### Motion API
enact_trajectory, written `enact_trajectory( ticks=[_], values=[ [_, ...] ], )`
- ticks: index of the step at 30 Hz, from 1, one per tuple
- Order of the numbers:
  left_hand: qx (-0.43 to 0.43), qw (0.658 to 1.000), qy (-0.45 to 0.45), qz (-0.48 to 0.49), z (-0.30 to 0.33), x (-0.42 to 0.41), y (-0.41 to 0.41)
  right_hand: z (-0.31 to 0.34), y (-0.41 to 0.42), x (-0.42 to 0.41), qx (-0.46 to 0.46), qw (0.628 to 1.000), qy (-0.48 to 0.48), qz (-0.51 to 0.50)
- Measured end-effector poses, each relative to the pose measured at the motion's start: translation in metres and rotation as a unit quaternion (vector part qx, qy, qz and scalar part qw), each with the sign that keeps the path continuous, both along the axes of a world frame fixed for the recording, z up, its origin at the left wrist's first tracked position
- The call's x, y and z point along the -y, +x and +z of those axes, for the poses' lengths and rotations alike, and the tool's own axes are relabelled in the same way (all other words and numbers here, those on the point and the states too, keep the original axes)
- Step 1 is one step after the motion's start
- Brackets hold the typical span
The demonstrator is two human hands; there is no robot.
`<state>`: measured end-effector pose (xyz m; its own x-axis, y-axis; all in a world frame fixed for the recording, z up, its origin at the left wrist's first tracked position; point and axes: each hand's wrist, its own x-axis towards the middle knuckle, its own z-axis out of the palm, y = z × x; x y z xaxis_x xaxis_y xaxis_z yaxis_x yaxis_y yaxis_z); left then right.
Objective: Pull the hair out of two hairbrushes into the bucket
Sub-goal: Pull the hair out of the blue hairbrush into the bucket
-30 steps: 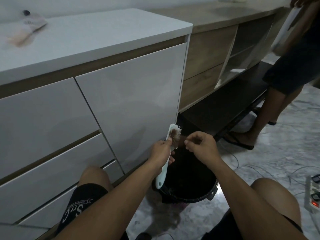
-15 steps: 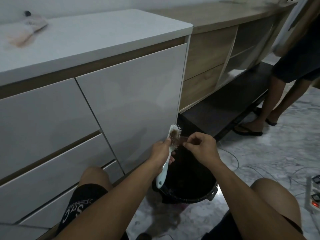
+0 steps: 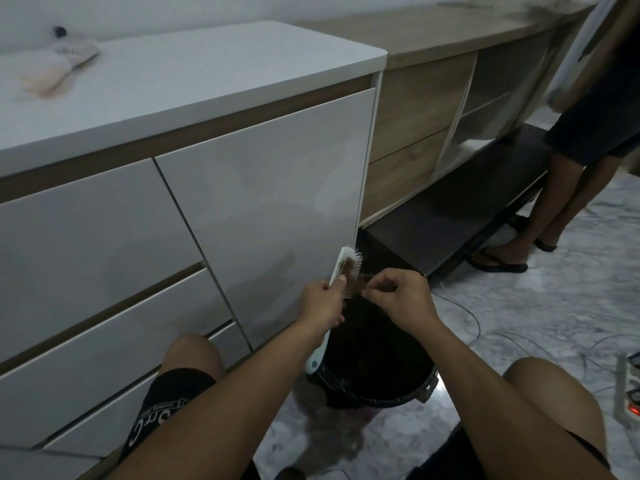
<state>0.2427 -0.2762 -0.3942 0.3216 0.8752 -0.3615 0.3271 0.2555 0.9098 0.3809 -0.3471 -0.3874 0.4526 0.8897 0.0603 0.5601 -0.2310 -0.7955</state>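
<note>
Head view took in the white cabinet [image 3: 242, 188] first, its glossy drawer fronts running along the left, with a pale tabletop [image 3: 194, 74] on it. Far back on that tabletop lay a second hairbrush [image 3: 65, 64], blurred, well apart from the work. To the right a bystander's legs [image 3: 561, 202] stood in sandals on the marble floor [image 3: 554, 306]. Between the seated person's knees sat the black bucket [image 3: 377, 368], close against the cabinet's foot. Over it the left hand [image 3: 323, 303] had its grip curled round the neck of a white hairbrush [image 3: 341, 268], thumb laid on the back, head tilted up and bristles turned toward the other hand, the handle hanging down to the bucket's rim. A brown mat of hair [image 3: 352, 273] clung to the bristles. The right hand [image 3: 398, 296] was just beside the brush head, its grip a tight pinch of fingertips on strands drawn from that mat
</note>
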Motion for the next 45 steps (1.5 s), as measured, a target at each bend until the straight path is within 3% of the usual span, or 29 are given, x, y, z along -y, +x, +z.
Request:
enact_trajectory(
  ticks=[6, 18, 26, 34, 45],
  values=[
    [0.000, 1.000, 0.006, 0.018, 0.001, -0.001, -0.003, 0.001, 0.001, 0.001, -0.021, 1.000, -0.009, -0.015],
    [-0.003, 0.998, -0.002, -0.055, 0.000, 0.000, -0.001, -0.001, -0.001, 0.000, -0.026, 1.000, -0.001, 0.006],
    [-0.004, 1.000, -0.010, -0.003, -0.013, -0.004, -0.006, 0.003, 0.009, 0.000, -0.024, 0.999, -0.032, -0.017],
    [0.023, 0.998, -0.041, -0.037, -0.008, -0.001, 0.002, 0.000, -0.002, 0.003, -0.034, 0.999, -0.005, 0.024],
    [0.030, 0.999, -0.012, -0.010, -0.011, -0.001, -0.001, -0.004, 0.006, -0.001, -0.015, 0.999, -0.030, -0.009]
  ],
)
